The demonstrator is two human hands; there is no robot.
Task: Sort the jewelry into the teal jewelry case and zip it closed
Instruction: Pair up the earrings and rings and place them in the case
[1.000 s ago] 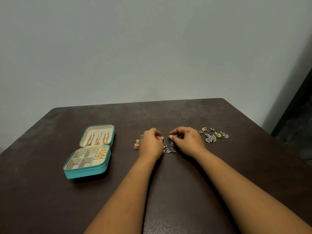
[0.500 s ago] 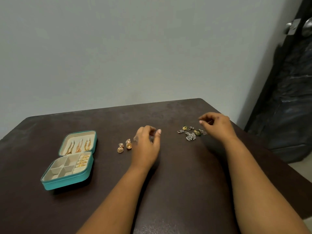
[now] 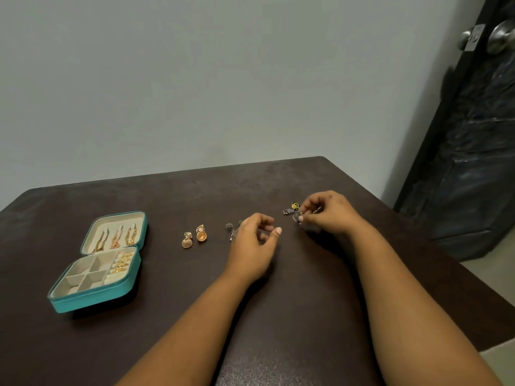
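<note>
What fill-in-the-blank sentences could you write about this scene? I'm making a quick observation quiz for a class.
1. The teal jewelry case lies ____ on the table, its lid tipped back.
2. Two ____-coloured dome earrings lie between the case and the left hand.
3. The ____ hand pinches at the green and silver earrings.
4. The left hand holds ____.

Missing words: open; gold; right; nothing

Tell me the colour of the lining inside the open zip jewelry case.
Cream lining inside the teal jewelry case, seen best in the head view.
</note>
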